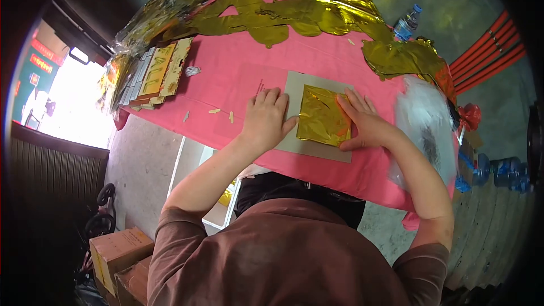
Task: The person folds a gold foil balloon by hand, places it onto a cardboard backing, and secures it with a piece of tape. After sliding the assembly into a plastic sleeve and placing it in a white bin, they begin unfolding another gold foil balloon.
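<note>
A folded gold foil piece [323, 114], square and creased, lies on a grey cardboard sheet [321, 150] in front of me. My left hand [266, 116] rests flat at the sheet's left edge, fingers stretched out and thumb reaching the foil's left side. On the other side, my right hand [367, 119] is spread over the foil's right edge, with its thumb at the lower right corner and its fingers over the cardboard. Neither hand grips anything that I can see. Under the left hand, a thin translucent sheet [229, 99] with small print lies on the pink tablecloth [226, 56].
Flat gold foil balloons [243, 22] line the table's far edge. Printed cards [158, 73] stand at the left, near clear-wrapped packets [144, 28]. A water bottle [407, 22] stands at the far right. Clear plastic bags [422, 130] lie right. Cardboard boxes [119, 249] sit on the floor.
</note>
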`<state>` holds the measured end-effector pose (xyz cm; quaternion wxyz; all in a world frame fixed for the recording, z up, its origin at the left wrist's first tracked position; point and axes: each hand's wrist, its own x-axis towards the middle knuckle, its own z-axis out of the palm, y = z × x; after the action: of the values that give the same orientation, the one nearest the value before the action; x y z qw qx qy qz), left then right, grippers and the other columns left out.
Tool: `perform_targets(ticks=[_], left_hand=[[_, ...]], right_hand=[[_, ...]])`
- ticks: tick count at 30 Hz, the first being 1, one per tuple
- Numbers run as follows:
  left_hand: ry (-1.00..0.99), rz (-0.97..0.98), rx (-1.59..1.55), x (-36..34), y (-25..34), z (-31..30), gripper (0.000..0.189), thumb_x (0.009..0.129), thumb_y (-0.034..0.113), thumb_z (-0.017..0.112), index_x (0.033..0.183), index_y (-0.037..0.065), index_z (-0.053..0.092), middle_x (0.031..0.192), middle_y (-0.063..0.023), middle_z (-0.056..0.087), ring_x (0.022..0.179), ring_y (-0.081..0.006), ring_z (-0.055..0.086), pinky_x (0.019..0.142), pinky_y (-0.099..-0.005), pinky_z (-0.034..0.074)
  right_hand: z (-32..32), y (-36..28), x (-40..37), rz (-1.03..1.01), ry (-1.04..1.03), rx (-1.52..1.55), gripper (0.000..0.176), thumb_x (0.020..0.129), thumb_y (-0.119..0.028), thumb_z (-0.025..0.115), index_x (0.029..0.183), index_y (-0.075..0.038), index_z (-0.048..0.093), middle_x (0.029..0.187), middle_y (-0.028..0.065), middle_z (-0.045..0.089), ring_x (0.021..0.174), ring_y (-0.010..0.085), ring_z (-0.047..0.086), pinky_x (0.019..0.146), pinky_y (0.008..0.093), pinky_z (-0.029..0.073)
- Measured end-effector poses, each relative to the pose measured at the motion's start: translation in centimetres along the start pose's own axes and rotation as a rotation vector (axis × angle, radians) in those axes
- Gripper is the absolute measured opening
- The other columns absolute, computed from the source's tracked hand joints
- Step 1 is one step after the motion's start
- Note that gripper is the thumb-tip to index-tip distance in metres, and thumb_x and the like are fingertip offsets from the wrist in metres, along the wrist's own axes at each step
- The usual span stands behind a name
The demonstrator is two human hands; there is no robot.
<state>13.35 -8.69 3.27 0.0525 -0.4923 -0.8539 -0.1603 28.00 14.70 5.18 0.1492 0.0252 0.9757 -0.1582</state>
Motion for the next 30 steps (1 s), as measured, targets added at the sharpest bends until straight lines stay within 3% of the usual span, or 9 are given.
perform_targets(ticks=[5, 8, 10, 12, 13, 15, 21, 27, 30], left_hand=[[-0.061, 0.017, 0.027, 0.8, -0.7, -0.4, 0.055, 0.080, 0.038, 0.065, 0.120, 0.002, 0.053, 0.126, -0.0171, 0.050, 0.117, -0.0334, 0.046, 0.096, -0.0454, 0.038], [-0.121, -0.010, 0.005, 1.2, -0.5, -0.6, 0.053, 0.081, 0.037, 0.065, 0.120, 0.003, 0.053, 0.126, -0.0169, 0.050, 0.118, -0.0331, 0.045, 0.097, -0.0454, 0.038], [-0.159, -0.042, -0.003, 1.0, -0.3, -0.8, 0.051, 0.080, 0.035, 0.066, 0.119, 0.004, 0.054, 0.126, -0.0165, 0.050, 0.119, -0.0329, 0.045, 0.098, -0.0455, 0.038], [0.006, 0.147, -0.170, 0.5, 0.0, -0.7, 0.047, 0.079, 0.030, 0.068, 0.118, 0.008, 0.056, 0.127, -0.0150, 0.050, 0.121, -0.0324, 0.044, 0.100, -0.0446, 0.036], [0.001, 0.149, -0.171, 0.5, 0.0, -0.6, 0.047, 0.079, 0.030, 0.068, 0.118, 0.008, 0.056, 0.127, -0.0150, 0.050, 0.121, -0.0324, 0.044, 0.100, -0.0446, 0.036], [0.014, 0.267, -0.290, 0.3, 0.0, -0.2, 0.045, 0.078, 0.027, 0.070, 0.118, 0.011, 0.057, 0.131, -0.0139, 0.048, 0.125, -0.0320, 0.041, 0.104, -0.0489, 0.030], [-0.173, 0.200, -0.247, 0.0, 0.0, -0.7, 0.051, 0.076, 0.030, 0.071, 0.121, 0.011, 0.054, 0.136, -0.0135, 0.044, 0.132, -0.0313, 0.033, 0.107, -0.0590, 0.019], [-0.220, 0.173, -0.264, 0.2, -0.2, -1.2, 0.053, 0.076, 0.029, 0.071, 0.121, 0.010, 0.053, 0.136, -0.0143, 0.044, 0.131, -0.0321, 0.034, 0.107, -0.0535, 0.024], [-0.239, 0.212, -0.270, 0.6, -0.7, -1.1, 0.055, 0.075, 0.035, 0.071, 0.120, 0.008, 0.053, 0.134, -0.0124, 0.045, 0.129, -0.0303, 0.036, 0.106, -0.0571, 0.025]], right_hand=[[0.1, 0.1, 0.0, 0.017, -0.019, 0.006, 0.120, 0.059, -0.046, 0.080, 0.149, -0.008, 0.010, 0.153, 0.0224, 0.003, 0.143, 0.0324, -0.001, 0.115, 0.0434, 0.004], [0.2, 0.3, 0.1, -0.002, 0.011, -0.010, 0.119, 0.061, -0.056, 0.077, 0.149, -0.009, 0.012, 0.153, 0.0231, 0.005, 0.143, 0.0328, 0.001, 0.115, 0.0446, 0.005], [0.1, 0.1, 0.0, 0.016, -0.005, 0.015, 0.120, 0.060, -0.045, 0.080, 0.149, -0.008, 0.010, 0.153, 0.0216, 0.003, 0.143, 0.0320, -0.002, 0.115, 0.0439, 0.003], [0.2, 0.2, 0.1, 0.014, -0.001, 0.018, 0.119, 0.060, -0.045, 0.080, 0.149, -0.008, 0.010, 0.153, 0.0217, 0.003, 0.143, 0.0317, -0.002, 0.115, 0.0441, 0.003], [0.3, 0.3, 0.1, 0.010, 0.003, 0.018, 0.119, 0.060, -0.045, 0.080, 0.149, -0.008, 0.010, 0.153, 0.0218, 0.003, 0.143, 0.0315, -0.002, 0.115, 0.0442, 0.003], [0.2, 0.2, 0.0, 0.013, 0.001, 0.016, 0.119, 0.060, -0.045, 0.080, 0.149, -0.008, 0.010, 0.153, 0.0217, 0.003, 0.143, 0.0313, -0.002, 0.115, 0.0443, 0.003], [0.1, 0.1, 0.0, 0.017, -0.005, 0.017, 0.120, 0.059, -0.045, 0.080, 0.149, -0.008, 0.010, 0.153, 0.0215, 0.003, 0.144, 0.0310, -0.002, 0.115, 0.0443, 0.003], [0.4, 0.3, 0.0, 0.011, -0.006, 0.012, 0.121, 0.059, -0.047, 0.080, 0.149, -0.009, 0.009, 0.153, 0.0216, 0.002, 0.143, 0.0312, -0.002, 0.115, 0.0444, 0.003], [0.1, 0.3, 0.1, 0.015, -0.009, -0.006, 0.121, 0.059, -0.048, 0.080, 0.149, -0.009, 0.009, 0.153, 0.0215, 0.002, 0.143, 0.0312, -0.003, 0.115, 0.0443, 0.003]])
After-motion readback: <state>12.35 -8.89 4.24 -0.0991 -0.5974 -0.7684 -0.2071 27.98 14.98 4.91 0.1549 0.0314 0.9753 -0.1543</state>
